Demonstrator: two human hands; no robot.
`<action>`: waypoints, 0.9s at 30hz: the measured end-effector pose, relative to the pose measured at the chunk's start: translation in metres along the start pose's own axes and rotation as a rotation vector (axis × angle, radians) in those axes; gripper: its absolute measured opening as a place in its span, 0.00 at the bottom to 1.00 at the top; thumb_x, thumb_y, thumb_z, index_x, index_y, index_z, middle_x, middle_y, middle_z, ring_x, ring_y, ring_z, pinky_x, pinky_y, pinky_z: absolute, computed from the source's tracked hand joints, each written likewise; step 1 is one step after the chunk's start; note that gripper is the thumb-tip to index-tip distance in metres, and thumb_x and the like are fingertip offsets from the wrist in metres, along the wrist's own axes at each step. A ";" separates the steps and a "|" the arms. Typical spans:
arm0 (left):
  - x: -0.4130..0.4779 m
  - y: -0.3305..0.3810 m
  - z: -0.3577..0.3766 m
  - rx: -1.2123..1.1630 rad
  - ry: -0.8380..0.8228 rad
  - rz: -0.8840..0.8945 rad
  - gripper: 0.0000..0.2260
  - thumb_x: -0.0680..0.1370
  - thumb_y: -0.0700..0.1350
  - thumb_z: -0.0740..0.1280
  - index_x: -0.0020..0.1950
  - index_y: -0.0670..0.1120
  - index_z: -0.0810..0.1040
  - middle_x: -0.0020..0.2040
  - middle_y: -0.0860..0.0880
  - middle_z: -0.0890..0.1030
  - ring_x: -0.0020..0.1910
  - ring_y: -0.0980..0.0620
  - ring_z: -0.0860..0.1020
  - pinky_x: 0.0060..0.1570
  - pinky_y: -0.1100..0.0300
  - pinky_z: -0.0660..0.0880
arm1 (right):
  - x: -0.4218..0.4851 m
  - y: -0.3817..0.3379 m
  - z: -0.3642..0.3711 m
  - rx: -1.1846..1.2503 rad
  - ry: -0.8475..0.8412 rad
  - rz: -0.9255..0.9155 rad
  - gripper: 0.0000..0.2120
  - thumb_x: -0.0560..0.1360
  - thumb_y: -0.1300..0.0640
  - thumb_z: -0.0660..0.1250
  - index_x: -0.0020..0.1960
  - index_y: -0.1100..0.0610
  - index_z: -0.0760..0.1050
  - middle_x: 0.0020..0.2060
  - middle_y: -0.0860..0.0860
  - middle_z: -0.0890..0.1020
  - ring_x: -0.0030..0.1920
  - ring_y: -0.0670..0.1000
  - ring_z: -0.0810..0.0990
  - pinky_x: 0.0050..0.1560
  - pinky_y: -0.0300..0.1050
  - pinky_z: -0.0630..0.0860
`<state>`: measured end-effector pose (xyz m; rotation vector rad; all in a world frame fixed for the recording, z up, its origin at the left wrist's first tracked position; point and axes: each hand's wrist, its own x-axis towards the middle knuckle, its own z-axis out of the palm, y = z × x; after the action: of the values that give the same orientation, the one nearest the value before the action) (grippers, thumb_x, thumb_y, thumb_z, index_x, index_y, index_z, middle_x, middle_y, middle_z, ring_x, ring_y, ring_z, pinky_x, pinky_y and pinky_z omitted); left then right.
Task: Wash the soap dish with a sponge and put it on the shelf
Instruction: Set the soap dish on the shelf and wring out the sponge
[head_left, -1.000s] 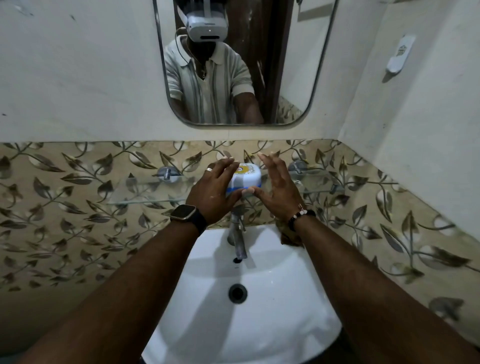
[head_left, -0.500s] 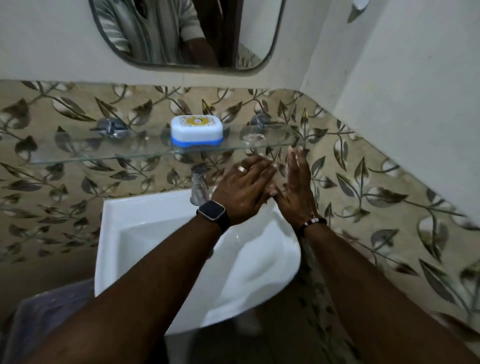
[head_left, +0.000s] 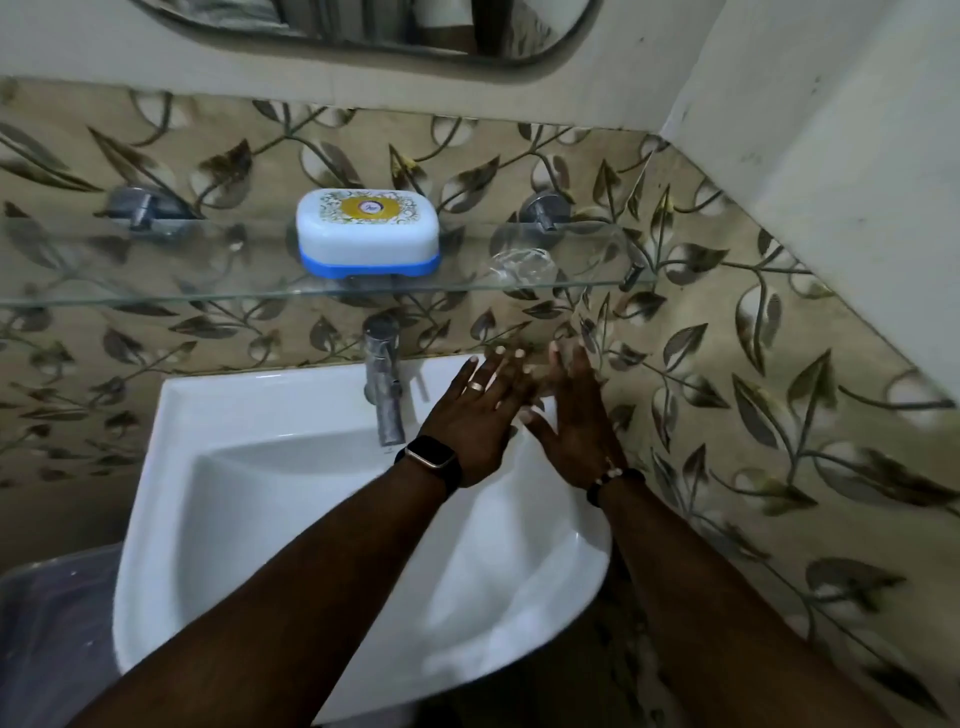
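The soap dish (head_left: 368, 232), white lid with a yellow emblem over a blue base, rests closed on the glass shelf (head_left: 156, 291) above the tap. Neither hand touches it. My left hand (head_left: 480, 410), with a ring and a smartwatch, hovers over the back right corner of the white basin (head_left: 270, 499), fingers spread and empty. My right hand (head_left: 574, 415), with a bead bracelet, is just beside it, fingers apart; the fingertips of both hands overlap and are blurred. No sponge is visible.
A chrome tap (head_left: 383, 382) stands at the basin's back rim, left of my hands. Chrome brackets (head_left: 543, 210) hold the shelf to the leaf-patterned tiles. A mirror (head_left: 363, 26) hangs above. A plastic-covered bin (head_left: 52, 634) sits lower left. A plain wall closes the right side.
Both hands let go of the soap dish on the shelf, then dropped below it to the basin's right corner. My view has tilted downward and shifted.
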<state>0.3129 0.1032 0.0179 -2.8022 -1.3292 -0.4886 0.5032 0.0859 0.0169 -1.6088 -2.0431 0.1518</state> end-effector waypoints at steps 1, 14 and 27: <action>0.007 -0.003 0.006 0.011 -0.019 -0.015 0.34 0.79 0.48 0.64 0.82 0.44 0.52 0.82 0.43 0.52 0.81 0.41 0.48 0.78 0.45 0.45 | 0.006 0.005 0.005 -0.015 -0.018 -0.017 0.39 0.80 0.37 0.58 0.81 0.47 0.40 0.81 0.53 0.41 0.81 0.53 0.42 0.79 0.48 0.48; 0.055 -0.019 0.054 -0.053 -0.196 -0.138 0.26 0.79 0.39 0.59 0.78 0.45 0.64 0.79 0.43 0.65 0.74 0.39 0.65 0.71 0.51 0.62 | 0.038 0.036 0.049 -0.270 -0.245 0.011 0.24 0.77 0.59 0.66 0.72 0.62 0.70 0.70 0.59 0.73 0.73 0.61 0.68 0.72 0.58 0.65; 0.059 0.002 0.028 -0.117 -0.071 -0.145 0.22 0.77 0.38 0.60 0.72 0.45 0.73 0.72 0.44 0.75 0.71 0.40 0.70 0.63 0.51 0.70 | 0.023 0.020 0.034 -0.384 0.061 -0.024 0.07 0.72 0.64 0.66 0.47 0.59 0.82 0.40 0.55 0.82 0.46 0.61 0.80 0.44 0.55 0.78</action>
<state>0.3571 0.1504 0.0082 -2.8533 -1.5770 -0.4899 0.5012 0.1209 -0.0127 -1.7831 -2.1352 -0.3131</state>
